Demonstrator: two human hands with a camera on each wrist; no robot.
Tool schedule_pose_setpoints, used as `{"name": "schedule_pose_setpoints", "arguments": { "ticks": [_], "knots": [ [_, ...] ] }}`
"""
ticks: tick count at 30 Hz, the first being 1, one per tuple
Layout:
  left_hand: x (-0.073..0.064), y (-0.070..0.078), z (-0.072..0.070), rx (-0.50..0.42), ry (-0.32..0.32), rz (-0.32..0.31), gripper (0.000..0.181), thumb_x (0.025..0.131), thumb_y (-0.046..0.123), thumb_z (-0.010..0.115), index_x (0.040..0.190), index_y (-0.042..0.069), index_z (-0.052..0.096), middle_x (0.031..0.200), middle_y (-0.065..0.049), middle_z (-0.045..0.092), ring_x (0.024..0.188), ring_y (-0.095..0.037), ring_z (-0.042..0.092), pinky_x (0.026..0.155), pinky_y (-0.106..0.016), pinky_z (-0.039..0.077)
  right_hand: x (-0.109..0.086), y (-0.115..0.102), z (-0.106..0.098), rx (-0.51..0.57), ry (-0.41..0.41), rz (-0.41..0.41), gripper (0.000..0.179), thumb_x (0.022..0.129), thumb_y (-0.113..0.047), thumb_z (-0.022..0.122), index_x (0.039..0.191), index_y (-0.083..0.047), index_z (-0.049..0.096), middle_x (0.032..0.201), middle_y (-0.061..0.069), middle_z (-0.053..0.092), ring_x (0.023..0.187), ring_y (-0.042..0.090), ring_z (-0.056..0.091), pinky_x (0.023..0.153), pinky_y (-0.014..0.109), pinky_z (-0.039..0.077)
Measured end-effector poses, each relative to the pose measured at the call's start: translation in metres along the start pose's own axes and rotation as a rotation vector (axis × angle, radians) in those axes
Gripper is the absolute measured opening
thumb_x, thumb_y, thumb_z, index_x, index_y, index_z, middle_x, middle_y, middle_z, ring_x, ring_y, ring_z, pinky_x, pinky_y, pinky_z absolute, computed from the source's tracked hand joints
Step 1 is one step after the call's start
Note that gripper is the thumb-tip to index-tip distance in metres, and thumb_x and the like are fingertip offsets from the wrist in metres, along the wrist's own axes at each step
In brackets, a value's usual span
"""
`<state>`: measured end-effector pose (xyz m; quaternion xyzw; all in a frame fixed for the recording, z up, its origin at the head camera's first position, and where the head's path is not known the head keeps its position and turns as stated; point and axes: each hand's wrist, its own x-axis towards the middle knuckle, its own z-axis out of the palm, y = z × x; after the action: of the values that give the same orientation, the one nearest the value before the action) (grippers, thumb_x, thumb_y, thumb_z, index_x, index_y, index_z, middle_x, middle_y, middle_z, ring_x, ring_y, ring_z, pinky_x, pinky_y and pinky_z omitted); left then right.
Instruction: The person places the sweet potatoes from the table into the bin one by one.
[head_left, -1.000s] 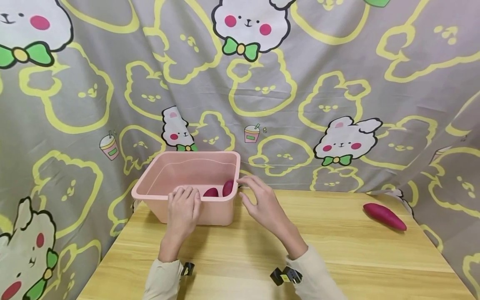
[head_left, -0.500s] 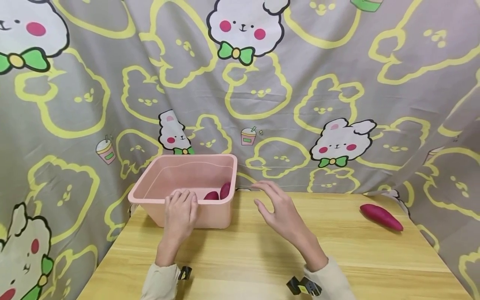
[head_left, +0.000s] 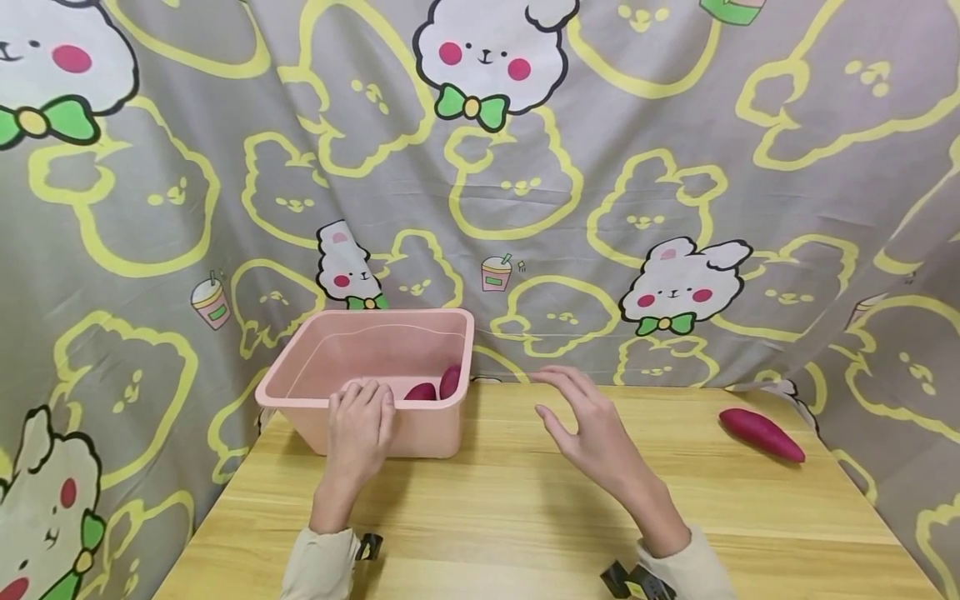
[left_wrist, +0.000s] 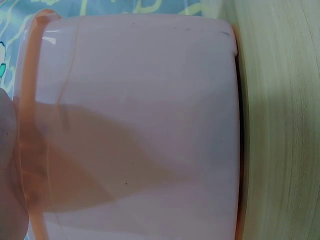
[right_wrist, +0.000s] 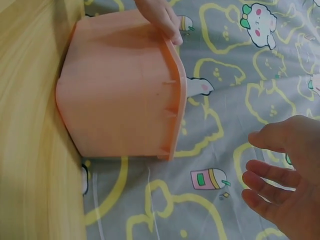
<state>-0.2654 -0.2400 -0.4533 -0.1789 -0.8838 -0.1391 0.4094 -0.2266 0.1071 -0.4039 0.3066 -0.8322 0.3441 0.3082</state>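
Observation:
A pink plastic bin (head_left: 423, 429) stands at the back left of the table. My left hand (head_left: 360, 433) grips its front rim, fingers curled over the edge; the left wrist view is filled by the bin's outer wall (left_wrist: 150, 90). Inside, at the right end, lie two purple-skinned sweet potatoes (head_left: 450, 382), partly hidden by the front rim. To the right of the bin, my right hand (head_left: 596, 429) hangs over the table with fingers spread and nothing in them. Another sweet potato (head_left: 762, 435) lies at the table's far right.
The wooden table (head_left: 480, 508) ends at the back against a grey curtain (head_left: 555, 250) printed with bunnies and yellow outlines. More curtain hangs along the left and right sides. Small black devices are strapped at both wrists.
My right hand has drawn away from the bin's right rim and moved rightward over the table. The left hand keeps its grip on the front rim. The head view has shifted slightly.

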Motion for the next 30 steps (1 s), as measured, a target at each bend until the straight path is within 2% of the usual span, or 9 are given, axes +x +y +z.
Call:
{"name": "schedule_pose_setpoints", "arguments": {
  "ticks": [9,12,15,18,24,30],
  "knots": [
    [-0.001,-0.001,-0.002,-0.005,0.003,-0.010,0.034,0.106,0.023,0.035,0.089,0.008,0.060,0.088,-0.009,0.063,0.090,-0.036,0.055,0.080,-0.050,0.035,-0.011,0.010,-0.023,-0.036,-0.007,0.045,0.047,0.090,-0.007,0.077,0.134,-0.013,0.063,0.135,0.001,0.059,0.125,0.021,0.057,0.099,0.039,0.049],
    [0.000,-0.001,-0.002,-0.002,0.007,-0.006,0.034,0.106,0.023,0.035,0.090,0.008,0.061,0.090,-0.010,0.063,0.092,-0.037,0.056,0.080,-0.051,0.035,-0.015,0.015,-0.031,-0.063,0.008,0.043,0.048,0.089,-0.006,0.078,0.134,-0.011,0.063,0.135,0.002,0.059,0.126,0.021,0.057,0.102,0.030,0.046],
    [0.000,0.000,-0.002,0.003,0.000,-0.005,0.034,0.106,0.024,0.034,0.091,0.008,0.061,0.091,-0.010,0.063,0.094,-0.039,0.056,0.080,-0.051,0.035,-0.019,0.022,-0.040,-0.086,0.022,0.042,0.049,0.087,-0.004,0.079,0.133,-0.009,0.063,0.135,0.003,0.060,0.125,0.023,0.056,0.106,0.018,0.038],
    [0.001,0.001,-0.001,0.006,-0.002,-0.004,0.034,0.106,0.024,0.035,0.092,0.007,0.061,0.091,-0.010,0.063,0.094,-0.039,0.056,0.080,-0.051,0.036,-0.023,0.028,-0.050,-0.101,0.047,0.037,0.052,0.084,0.000,0.080,0.133,-0.007,0.064,0.133,0.005,0.061,0.123,0.026,0.057,0.107,0.011,0.032],
    [0.001,0.002,-0.002,0.001,0.001,-0.007,0.033,0.106,0.023,0.035,0.091,0.008,0.061,0.089,-0.009,0.062,0.092,-0.038,0.056,0.080,-0.051,0.035,-0.025,0.038,-0.066,-0.134,0.101,0.044,0.055,0.080,0.003,0.082,0.131,-0.005,0.065,0.132,0.010,0.062,0.123,0.030,0.056,0.109,0.011,0.028],
    [0.000,0.001,-0.002,0.004,0.004,-0.003,0.032,0.106,0.023,0.035,0.090,0.008,0.060,0.088,-0.009,0.062,0.092,-0.037,0.056,0.080,-0.050,0.036,-0.025,0.045,-0.073,-0.151,0.138,0.043,0.055,0.077,0.005,0.082,0.129,-0.003,0.065,0.130,0.011,0.063,0.123,0.033,0.056,0.108,0.011,0.029]
  ]
}}
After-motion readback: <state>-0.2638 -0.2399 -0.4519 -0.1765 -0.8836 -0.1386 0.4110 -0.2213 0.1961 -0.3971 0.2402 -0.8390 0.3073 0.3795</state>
